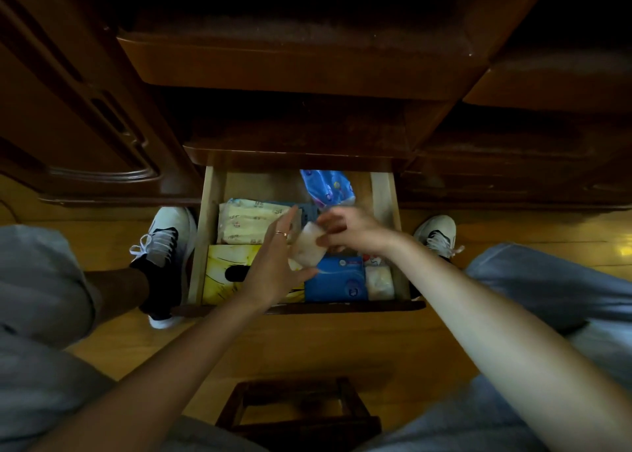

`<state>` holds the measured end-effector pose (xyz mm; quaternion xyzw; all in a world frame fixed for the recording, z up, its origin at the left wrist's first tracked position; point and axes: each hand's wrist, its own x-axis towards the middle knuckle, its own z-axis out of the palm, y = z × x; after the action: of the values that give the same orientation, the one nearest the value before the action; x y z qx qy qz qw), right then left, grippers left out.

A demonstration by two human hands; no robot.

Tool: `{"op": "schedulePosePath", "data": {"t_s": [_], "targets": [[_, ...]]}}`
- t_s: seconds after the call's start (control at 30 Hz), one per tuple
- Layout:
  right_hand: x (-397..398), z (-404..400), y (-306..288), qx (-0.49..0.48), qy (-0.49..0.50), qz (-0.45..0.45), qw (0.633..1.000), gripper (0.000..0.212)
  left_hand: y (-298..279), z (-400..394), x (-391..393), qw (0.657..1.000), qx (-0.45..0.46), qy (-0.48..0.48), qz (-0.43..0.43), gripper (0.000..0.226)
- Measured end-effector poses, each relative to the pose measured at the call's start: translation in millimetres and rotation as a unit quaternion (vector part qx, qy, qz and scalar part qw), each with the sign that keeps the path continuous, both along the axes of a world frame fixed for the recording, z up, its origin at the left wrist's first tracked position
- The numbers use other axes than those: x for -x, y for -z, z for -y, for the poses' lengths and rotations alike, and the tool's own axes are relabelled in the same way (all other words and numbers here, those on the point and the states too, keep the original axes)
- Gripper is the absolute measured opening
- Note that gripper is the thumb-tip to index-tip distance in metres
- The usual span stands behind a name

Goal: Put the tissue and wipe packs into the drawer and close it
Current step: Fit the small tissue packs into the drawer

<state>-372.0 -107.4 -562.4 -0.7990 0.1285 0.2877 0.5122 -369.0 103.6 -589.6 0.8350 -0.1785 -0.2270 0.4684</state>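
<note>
- Cabinet (pixel 307 58) of dark wood fills the upper view; wooden floor (pixel 325 342) below it.
- Drawer (pixel 208 232) pulled out at the cabinet's base, pale wood sides, between two white shoes (pixel 171 232).
- Grey trouser legs (pixel 37 280) at both lower edges; dark stool (pixel 301 414) at bottom centre.
- Yellow tissue box (pixel 222 273) lies in the drawer's front left corner.
- Pale yellow wipe pack (pixel 246 222) sits behind it, back left.
- Blue tissue pack (pixel 338 277) front centre, touching a small cream pack (pixel 379 282) at front right.
- Blue patterned pack (pixel 328 184) at the back, tilted.
- Left hand (pixel 273 267) over the drawer, fingers straight and spread, ring on one finger, just beside the white pack.
- Right hand (pixel 345 232) pinches a small white pack (pixel 309 248) above the drawer's middle; blurred.
</note>
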Motion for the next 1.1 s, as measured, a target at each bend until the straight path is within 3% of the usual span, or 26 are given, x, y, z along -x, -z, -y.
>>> {"op": "schedulePosePath", "data": {"t_s": [0.07, 0.1, 0.2, 0.33, 0.5, 0.63, 0.77, 1.1], "targets": [[1.2, 19.3, -1.5, 0.093, -0.016, 0.041, 0.995, 0.036, 2.1, -4.4, 0.0, 0.999, -0.04, -0.018, 0.016, 0.092], [1.2, 31.8, -1.5, 0.185, -0.039, 0.061, 0.98, 0.033, 3.9, -7.7, -1.3, 0.997, -0.065, -0.026, 0.011, 0.083], [3.3, 65.5, 12.5, 0.468, -0.174, 0.105, 0.86, 0.028, 12.1, -19.2, -4.4, 0.991, -0.134, -0.02, -0.011, 0.063], [6.5, 73.3, 44.0, 0.567, -0.294, 0.093, 0.764, 0.027, 26.8, -34.6, -2.4, 0.964, -0.261, 0.058, 0.018, 0.059], [8.0, 68.6, 72.8, 0.618, -0.35, 0.043, 0.702, 0.039, 37.4, -45.9, 1.7, 0.924, -0.358, 0.135, 0.02, 0.069], [-6.2, 71.0, 71.6, 0.598, -0.346, 0.025, 0.723, 0.012, 35.4, -43.6, -2.2, 0.933, -0.34, 0.114, 0.028, 0.056], [-14.7, 72.1, 65.5, 0.6, -0.348, 0.062, 0.717, 0.02, 35.8, -43.1, -6.3, 0.938, -0.33, 0.1, 0.03, 0.048], [-13.2, 72.2, 73.0, 0.54, -0.382, 0.009, 0.75, 0.008, 41.2, -39.0, -9.7, 0.939, -0.334, 0.078, 0.029, 0.042]]}}
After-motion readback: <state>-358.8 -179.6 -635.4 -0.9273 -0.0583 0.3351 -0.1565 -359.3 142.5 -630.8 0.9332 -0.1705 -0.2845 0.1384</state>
